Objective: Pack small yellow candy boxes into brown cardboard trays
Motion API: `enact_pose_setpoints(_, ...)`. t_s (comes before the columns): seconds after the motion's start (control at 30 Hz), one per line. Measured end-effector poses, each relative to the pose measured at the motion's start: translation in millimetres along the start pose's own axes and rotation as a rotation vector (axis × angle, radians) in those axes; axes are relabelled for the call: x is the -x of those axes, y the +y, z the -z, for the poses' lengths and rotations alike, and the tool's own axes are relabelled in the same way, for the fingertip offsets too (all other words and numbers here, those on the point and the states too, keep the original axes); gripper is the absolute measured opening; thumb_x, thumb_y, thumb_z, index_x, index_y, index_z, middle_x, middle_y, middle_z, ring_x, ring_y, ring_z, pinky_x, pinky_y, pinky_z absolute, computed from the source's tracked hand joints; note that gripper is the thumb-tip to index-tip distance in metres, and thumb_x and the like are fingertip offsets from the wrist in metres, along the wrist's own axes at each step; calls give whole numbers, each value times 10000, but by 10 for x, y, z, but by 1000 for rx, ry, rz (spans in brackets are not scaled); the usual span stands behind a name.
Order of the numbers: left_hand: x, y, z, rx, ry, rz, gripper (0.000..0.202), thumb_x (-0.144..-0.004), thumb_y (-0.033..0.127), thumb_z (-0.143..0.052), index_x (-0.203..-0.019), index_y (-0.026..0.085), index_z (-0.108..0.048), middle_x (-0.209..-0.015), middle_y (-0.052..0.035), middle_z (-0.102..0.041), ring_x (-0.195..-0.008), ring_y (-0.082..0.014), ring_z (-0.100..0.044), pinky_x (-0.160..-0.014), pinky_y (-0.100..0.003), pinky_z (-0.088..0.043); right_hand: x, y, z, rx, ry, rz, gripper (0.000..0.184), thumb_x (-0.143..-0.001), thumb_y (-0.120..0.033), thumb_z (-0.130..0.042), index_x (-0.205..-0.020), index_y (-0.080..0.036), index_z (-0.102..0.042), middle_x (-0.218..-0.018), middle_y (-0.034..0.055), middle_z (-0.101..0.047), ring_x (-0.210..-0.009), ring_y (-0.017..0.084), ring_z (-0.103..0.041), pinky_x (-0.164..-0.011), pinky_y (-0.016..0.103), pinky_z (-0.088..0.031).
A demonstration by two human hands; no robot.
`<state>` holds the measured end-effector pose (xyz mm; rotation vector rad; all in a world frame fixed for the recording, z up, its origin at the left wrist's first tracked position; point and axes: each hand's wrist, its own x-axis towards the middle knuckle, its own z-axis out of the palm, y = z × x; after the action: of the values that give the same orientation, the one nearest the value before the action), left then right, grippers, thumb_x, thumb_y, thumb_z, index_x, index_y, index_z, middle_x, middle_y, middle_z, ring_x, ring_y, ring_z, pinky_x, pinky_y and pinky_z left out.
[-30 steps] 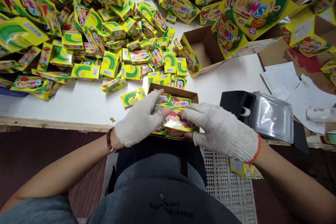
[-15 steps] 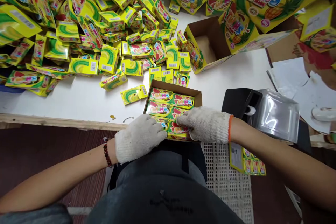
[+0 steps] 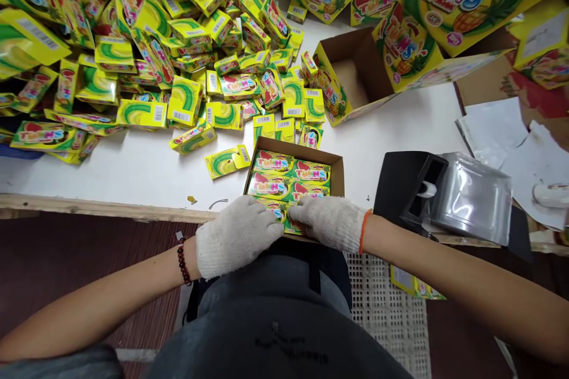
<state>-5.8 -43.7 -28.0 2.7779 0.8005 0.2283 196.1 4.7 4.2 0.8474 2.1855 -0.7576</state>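
Note:
An open cardboard box (image 3: 336, 180) stands at the table's front edge, close against my body, with several small yellow-green TWINS packs (image 3: 272, 185) laid in rows inside it. My left hand (image 3: 242, 234), in a white knit glove, is closed over the box's near left corner, fingertips on the front packs. On the near right packs lies my right hand (image 3: 326, 219), gloved with an orange cuff, its fingers apart and reaching down; nothing shows lifted in it. Both hands hide part of the front row and the box's near wall.
A big heap of loose TWINS packs (image 3: 182, 98) covers the back and left. One pack (image 3: 227, 161) lies just left of the box. Larger open printed boxes (image 3: 355, 74) stand back right. A black tape dispenser (image 3: 406, 186) and white papers (image 3: 493, 127) are at right.
My right hand has slid left and slightly down over the front packs, uncovering more of the middle row. My left hand stays at the box corner.

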Motion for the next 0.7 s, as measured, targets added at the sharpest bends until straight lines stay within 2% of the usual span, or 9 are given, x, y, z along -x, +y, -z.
enact_pose_setpoints(0.13, 26, 11, 37, 80, 60, -23, 65, -879, 141, -652, -834, 187, -644, -780, -33, -694, -726, -205, -631, -643, -353, -432, -35, -79, 61, 7, -71, -27, 399, -909, -170, -543, -1278, -260, -664, -1101, 98, -730, -890, 233, -676, -633, 299, -398)
enact_pose_setpoints(0.2, 58, -103, 67, 258, 212, 27, 70, -937, 190, -595, -909, 188, -658, -894, -56, -713, -826, -197, -656, -712, -343, -490, -75, -80, 63, -5, -70, -70, 418, -893, -204, -570, -1294, -274, -665, -1091, 101, -730, -871, 248, -669, -630, 310, -392)
enact_pose_setpoints(0.3, 132, -461, 37, 435, 512, 337, 197, -1004, 244, -468, -1034, 207, -659, -1063, -80, -703, -1005, -196, -657, -883, -364, -533, -93, -7, 52, -84, -77, -90, 337, -861, -206, -600, -1177, -256, -706, -1032, 84, -715, -825, 229, -630, -626, 300, -368)
enact_pose_setpoints(0.37, 186, -733, -71, 349, 538, 595, 175, -956, 262, -523, -1053, 207, -657, -1107, -97, -689, -1072, -239, -640, -962, -424, -521, -57, 82, 54, -214, -43, -54, 245, -849, -194, -614, -1076, -223, -704, -960, 59, -689, -771, 187, -589, -623, 278, -366)
enact_pose_setpoints(0.43, 234, -931, -224, 215, 373, 756, 294, -842, 298, -654, -1113, 184, -653, -1179, -144, -665, -1135, -320, -613, -998, -497, -501, 4, 185, 65, -337, 91, -19, 170, -866, -184, -589, -1009, -197, -679, -898, 40, -653, -730, 156, -553, -633, 264, -386)
enact_pose_setpoints(0.5, 273, -1014, -348, 119, 201, 836, 442, -776, 324, -705, -1179, 155, -638, -1221, -186, -643, -1167, -380, -594, -1006, -540, -486, 69, 278, 79, -369, 326, -2, 124, -891, -186, -552, -963, -180, -654, -874, 43, -626, -744, 160, -549, -669, 274, -421)
enact_pose_setpoints(0.53, 289, -1016, -374, 95, 173, 866, 462, -775, 344, -706, -1187, 145, -635, -1207, -194, -645, -1157, -387, -599, -1001, -543, -487, 96, 311, 85, -356, 470, 16, 118, -902, -189, -538, -950, -177, -646, -880, 50, -623, -773, 171, -560, -699, 286, -441)
enact_pose_setpoints(0.6, 316, -964, -329, 79, 249, 935, 443, -795, 365, -683, -1171, 137, -631, -1162, -190, -656, -1132, -377, -613, -992, -530, -497, 130, 335, 101, -306, 741, 88, 127, -930, -198, -518, -953, -177, -641, -907, 67, -636, -839, 195, -590, -760, 319, -479)
enact_pose_setpoints(0.7, 339, -792, -72, 95, 513, 935, 486, -772, 358, -703, -1186, 128, -594, -1141, -175, -656, -1106, -349, -628, -960, -501, -529, 118, 248, 141, -212, 1049, 245, 194, -963, -168, -482, -1068, -189, -643, -977, 83, -676, -921, 215, -643, -817, 362, -542)
